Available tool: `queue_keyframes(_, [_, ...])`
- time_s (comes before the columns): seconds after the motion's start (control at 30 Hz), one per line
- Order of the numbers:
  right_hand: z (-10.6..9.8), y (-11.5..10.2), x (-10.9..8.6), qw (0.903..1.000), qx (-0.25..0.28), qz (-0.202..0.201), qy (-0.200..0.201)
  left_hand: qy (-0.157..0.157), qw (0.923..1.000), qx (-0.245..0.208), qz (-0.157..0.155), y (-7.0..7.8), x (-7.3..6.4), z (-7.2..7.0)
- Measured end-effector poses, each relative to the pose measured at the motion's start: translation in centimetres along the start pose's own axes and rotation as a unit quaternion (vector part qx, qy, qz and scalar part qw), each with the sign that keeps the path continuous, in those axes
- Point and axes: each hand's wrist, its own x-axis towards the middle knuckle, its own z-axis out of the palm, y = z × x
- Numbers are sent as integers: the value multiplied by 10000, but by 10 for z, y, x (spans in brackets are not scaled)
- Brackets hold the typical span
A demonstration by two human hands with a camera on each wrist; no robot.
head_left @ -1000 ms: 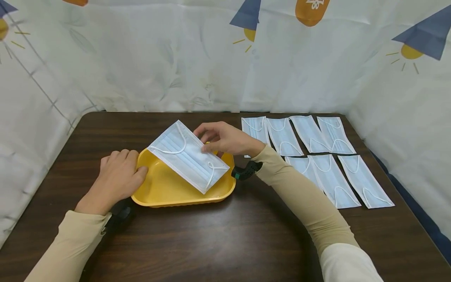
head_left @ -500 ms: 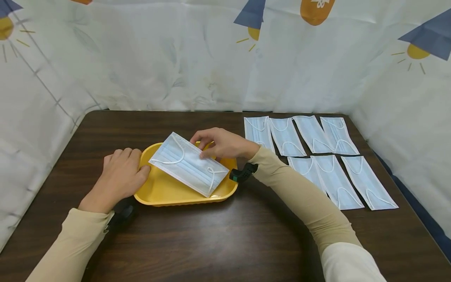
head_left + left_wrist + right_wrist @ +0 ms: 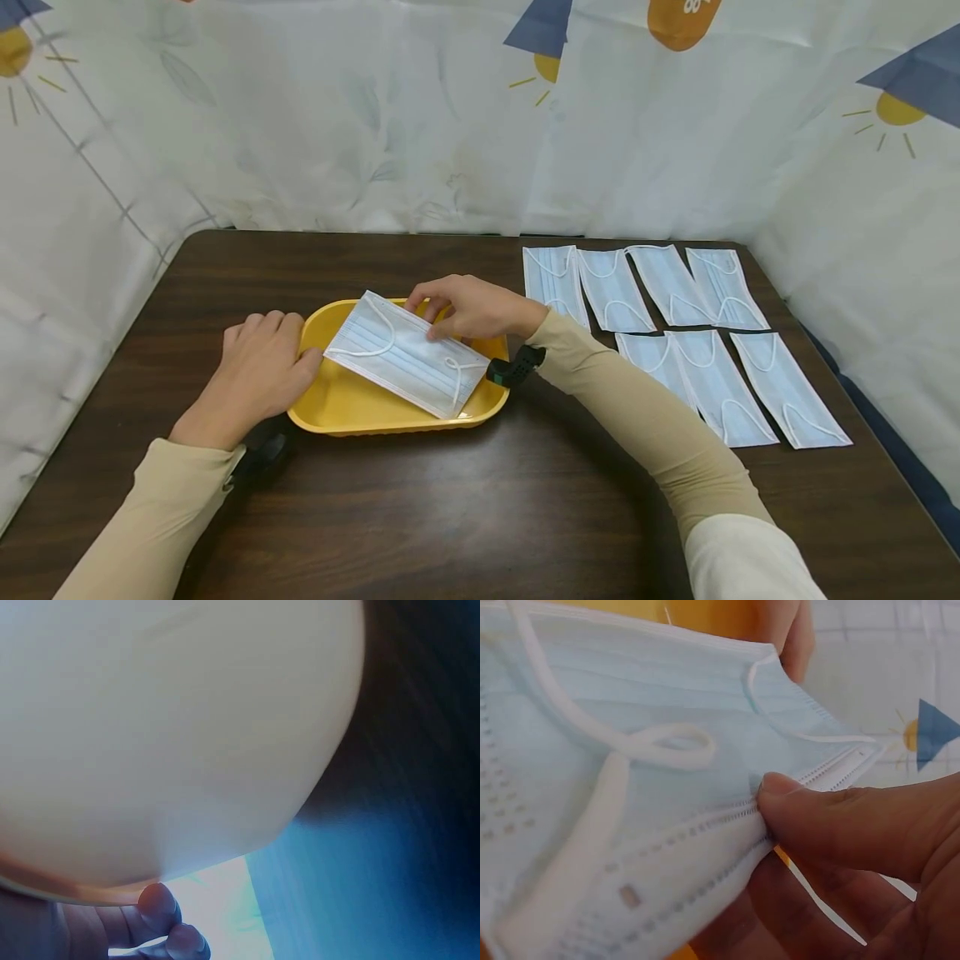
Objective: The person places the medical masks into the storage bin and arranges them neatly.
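We see the mask [image 3: 408,358] above the yellow tray [image 3: 337,412], and its long axis runs slantwise, from the far left to the near right. Its pleats follow the same line, and its ear loops [image 3: 604,802] lie on the upper face, one at each short end. The right grip [image 3: 476,304] pinches the far long edge near its middle, with the thumb on top and fingers below. The left grip [image 3: 258,375] holds the rim of the tray at its left end. Whether the mask touches the tray floor, we cannot tell.

Compared with one second ago, we find the mask lower and its long axis less steep; its far corner then reached clearly beyond the far rim, and now it passes only slightly over it. On the right side of the counter [image 3: 375,517], seven other masks [image 3: 722,389] lie in two rows, as before.
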Motion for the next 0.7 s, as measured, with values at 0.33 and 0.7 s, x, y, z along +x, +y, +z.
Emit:
queue_keyframes(0.33, [0, 2, 1, 9998, -109, 58, -178, -62, 10000, -10, -11, -1, 1, 1])
queue_keyframes(0.7, [1, -2, 8, 9974, -521, -71, -498, -85, 9999, -8, -54, 0, 1, 0])
